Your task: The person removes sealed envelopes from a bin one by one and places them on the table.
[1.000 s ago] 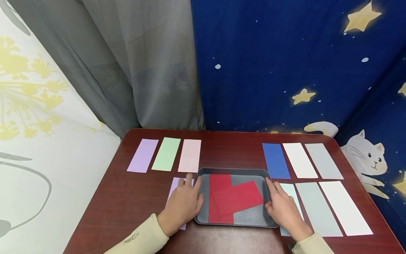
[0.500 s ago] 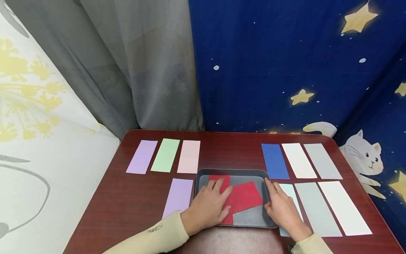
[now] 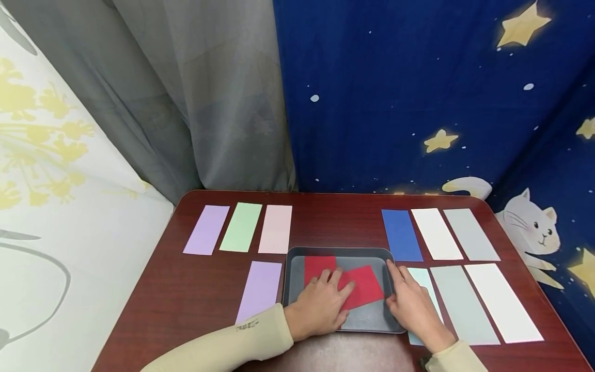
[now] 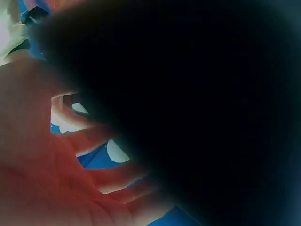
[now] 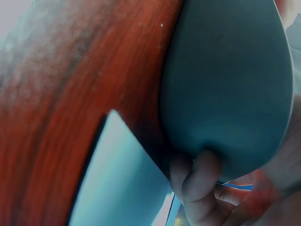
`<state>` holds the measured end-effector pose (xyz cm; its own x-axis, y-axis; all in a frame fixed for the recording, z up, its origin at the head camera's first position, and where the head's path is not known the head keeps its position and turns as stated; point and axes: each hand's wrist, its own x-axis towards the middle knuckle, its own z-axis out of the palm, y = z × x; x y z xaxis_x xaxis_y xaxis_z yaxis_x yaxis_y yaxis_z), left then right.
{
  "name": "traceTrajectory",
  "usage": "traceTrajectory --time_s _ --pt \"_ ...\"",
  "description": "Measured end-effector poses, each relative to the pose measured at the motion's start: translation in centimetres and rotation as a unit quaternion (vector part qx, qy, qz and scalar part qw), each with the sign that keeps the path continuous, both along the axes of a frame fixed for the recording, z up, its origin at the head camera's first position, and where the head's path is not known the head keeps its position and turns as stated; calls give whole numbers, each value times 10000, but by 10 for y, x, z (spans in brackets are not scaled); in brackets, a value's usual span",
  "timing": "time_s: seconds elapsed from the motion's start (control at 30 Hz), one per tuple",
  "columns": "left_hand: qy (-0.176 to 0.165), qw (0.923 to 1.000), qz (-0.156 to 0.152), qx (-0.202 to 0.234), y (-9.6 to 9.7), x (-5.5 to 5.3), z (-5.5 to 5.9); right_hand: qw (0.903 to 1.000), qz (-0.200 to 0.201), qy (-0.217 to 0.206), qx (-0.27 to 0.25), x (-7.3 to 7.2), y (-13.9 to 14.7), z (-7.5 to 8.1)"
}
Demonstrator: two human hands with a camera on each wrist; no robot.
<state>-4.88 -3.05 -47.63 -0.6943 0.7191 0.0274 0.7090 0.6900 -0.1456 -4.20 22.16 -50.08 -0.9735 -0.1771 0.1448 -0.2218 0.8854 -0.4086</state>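
Note:
A dark grey rectangular tray sits at the front middle of the table. Two red paper rectangles lie inside it: a left red sheet set upright, and a slanted red sheet overlapping it. My left hand reaches over the tray's near side, its spread fingers touching the red sheets; what lies under the palm is hidden. With my right hand I hold the tray's right rim. In the right wrist view, bent fingertips meet the tray's outer wall. A dark shape covers most of the left wrist view.
Left of the tray lie paper cards: purple, green, pink and a second purple card. Blue, white, grey and pale cards lie right, one partly under my right hand. Curtains stand behind the table.
My left hand has left the tray's left rim and moved right, over the red sheets. My right hand stays on the right rim, and the tray has barely moved.

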Motion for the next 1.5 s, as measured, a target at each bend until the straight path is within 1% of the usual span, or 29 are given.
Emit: traceTrajectory --time_s 0.17,0.3,0.43,0.57,0.63,0.87,1.0,1.1,1.23,1.4,1.5 --pt "-329 9994 33 -95 0 -3 -1 10000 36 24 21 -1 0 0" --pt "-462 9985 147 -252 -1 -3 1 10000 63 69 14 -1 -1 0" --pt "-421 9986 129 -285 -3 -3 1 9999 67 71 21 -1 0 -1" --pt "-313 9992 124 -233 -4 -5 0 9999 70 85 33 -1 0 -1" --pt "-319 9992 153 -206 -4 -6 -1 9999 74 83 41 -1 0 -1" --pt "-576 9979 276 -122 -5 -8 0 10000 69 14 29 -1 -1 -1" --pt "-633 9974 342 -84 -5 -8 1 10000 68 17 14 -1 -1 0" --pt "-614 9973 382 -98 -6 -8 3 10000 68 37 24 -1 -1 -1" --pt "-553 9976 417 27 -10 -8 9 10000 66 39 41 -2 -1 -1" --pt "-244 9984 371 349 -17 -8 17 10000 35 41 60 -2 -1 0" --pt "-115 9981 400 447 -22 -6 20 10000 19 30 63 -2 -1 0"
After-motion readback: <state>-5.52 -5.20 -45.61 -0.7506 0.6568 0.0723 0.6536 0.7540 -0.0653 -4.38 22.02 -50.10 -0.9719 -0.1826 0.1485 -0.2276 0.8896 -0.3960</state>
